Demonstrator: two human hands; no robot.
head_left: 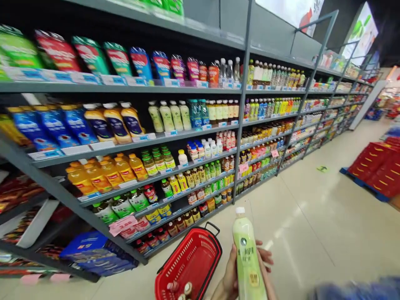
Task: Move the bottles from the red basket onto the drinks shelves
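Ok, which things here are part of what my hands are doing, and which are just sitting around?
In hand:
- pale green drink bottle, white cap, held upright
- hand gripping it; which hand, cannot tell
- red shopping basket beside it, bottle tops showing inside

Just around:
- shelves of bottled drinks
- stacked red cartons on a blue pallet
- shiny floor

One pale green bottle point(248, 254) stood in one hand point(231, 277). Left of the hand hung one red basket point(190, 262), with three bottle tops point(179, 289) showing inside.
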